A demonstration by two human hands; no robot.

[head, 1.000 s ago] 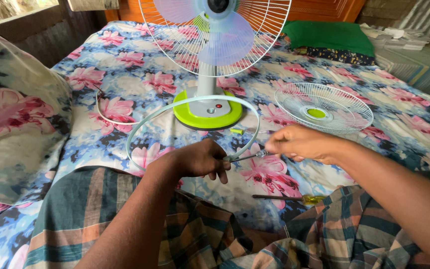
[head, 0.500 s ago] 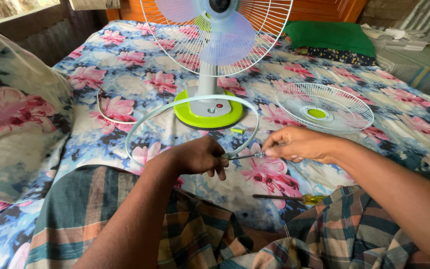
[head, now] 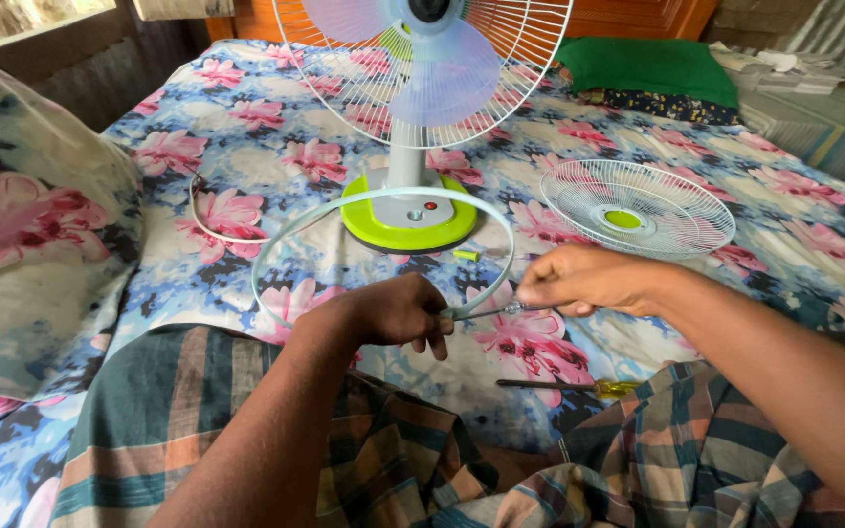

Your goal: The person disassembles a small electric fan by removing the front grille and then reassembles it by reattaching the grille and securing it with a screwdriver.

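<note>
Nearest the camera, a plaid cloth in green, orange and grey (head: 246, 430) covers the person's lap, and a yellow-handled screwdriver (head: 579, 387) lies on the bed just beyond the right knee. Above the lap, the left hand (head: 398, 311) is clenched around the near ends of a thin, pale translucent plastic ring (head: 286, 235), the loop arcing away over the floral bedsheet (head: 198, 156) and reaching to the fan's base. The right hand (head: 579, 279) pinches a small metal piece (head: 512, 309), too small to identify, at the ring's joint, just beside the left hand's fingers. The ring looks light and springy, likely to flex or twist if held far from the joint, so gripping close to the two ends, as both hands do, seems the steadiest hold. Behind the ring stands a table fan with a lime-green round base (head: 408, 220), a white stem and pale translucent blades (head: 432, 68) inside a white wire rear guard (head: 530, 39). To the right, a loose white wire front guard with a green centre (head: 638, 205) lies flat on the bed. A small green part (head: 466, 254) rests near the base, and a green pillow (head: 652, 64) lies farthest away.
</note>
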